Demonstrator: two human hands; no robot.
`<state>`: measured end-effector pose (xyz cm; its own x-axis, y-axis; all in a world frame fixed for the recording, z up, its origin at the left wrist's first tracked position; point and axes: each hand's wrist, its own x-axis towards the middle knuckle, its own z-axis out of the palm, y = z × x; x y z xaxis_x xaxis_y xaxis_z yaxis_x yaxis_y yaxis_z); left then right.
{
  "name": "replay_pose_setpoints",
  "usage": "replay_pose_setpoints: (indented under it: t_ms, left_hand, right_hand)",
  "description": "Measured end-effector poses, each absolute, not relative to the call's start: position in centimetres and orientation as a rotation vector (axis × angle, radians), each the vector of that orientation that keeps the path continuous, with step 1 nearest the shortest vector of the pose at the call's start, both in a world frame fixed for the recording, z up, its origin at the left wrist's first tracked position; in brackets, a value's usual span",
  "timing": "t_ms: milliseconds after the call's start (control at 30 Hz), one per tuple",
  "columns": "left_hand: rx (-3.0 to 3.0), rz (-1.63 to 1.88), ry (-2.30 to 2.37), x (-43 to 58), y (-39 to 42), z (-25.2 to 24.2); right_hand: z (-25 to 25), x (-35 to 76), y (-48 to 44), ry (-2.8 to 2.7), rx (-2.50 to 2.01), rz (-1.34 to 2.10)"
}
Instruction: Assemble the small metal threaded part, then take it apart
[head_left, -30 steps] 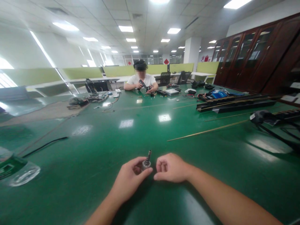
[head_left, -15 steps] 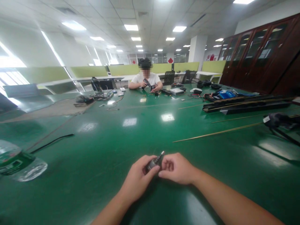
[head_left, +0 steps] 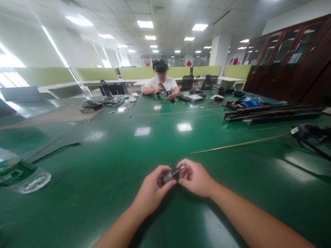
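Note:
In front of me, just over the green table, I hold a small dark grey metal cylinder (head_left: pixel 169 177) with a ridged thin shaft and a pale tip; it looks like a small geared motor. My left hand (head_left: pixel 152 186) is wrapped round its body, with the thumb on the near side and the fingers behind. The shaft slants up to the right into the curled fingers of my right hand (head_left: pixel 198 179). My right index finger lies at the shaft's tip, and the thumb is just below it. The inner fingertips are partly hidden.
A clear plastic bottle (head_left: pixel 20 174) lies left on the green table (head_left: pixel 116 155), near a black cable (head_left: pixel 57 151). Thin brass-coloured rods (head_left: pixel 240 144) and black channels (head_left: pixel 274 117) are on the right. Across the table a person (head_left: pixel 161 82) holds a power drill (head_left: pixel 162 88) among scattered parts.
The cylinder has tipped further to the right. My right hand has shifted up so that its fingers curve around the shaft's tip. My left hand keeps its grip.

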<state>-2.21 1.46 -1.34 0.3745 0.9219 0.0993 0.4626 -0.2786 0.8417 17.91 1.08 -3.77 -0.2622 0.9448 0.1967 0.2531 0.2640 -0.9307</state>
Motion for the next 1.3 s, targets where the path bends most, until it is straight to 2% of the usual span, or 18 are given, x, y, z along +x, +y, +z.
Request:
replay_pose_setpoints:
  t_ms: [233, 733, 1300]
  left_hand:
    - [1.975, 0.763, 1.240, -2.1, 1.2, -0.9]
    - [1.977, 0.943, 1.002, -2.1, 1.2, -1.1]
    - [1.966, 0.827, 1.212, -1.9, 0.9, -0.7]
  right_hand:
    - [-2.9, 17.8, 0.6, -1.711, -1.152, 0.944]
    - [-3.3, 17.9, 0.6, -1.795, -1.139, 0.933]
    - [-2.4, 17.6, 0.4, -1.756, -1.099, 0.875]
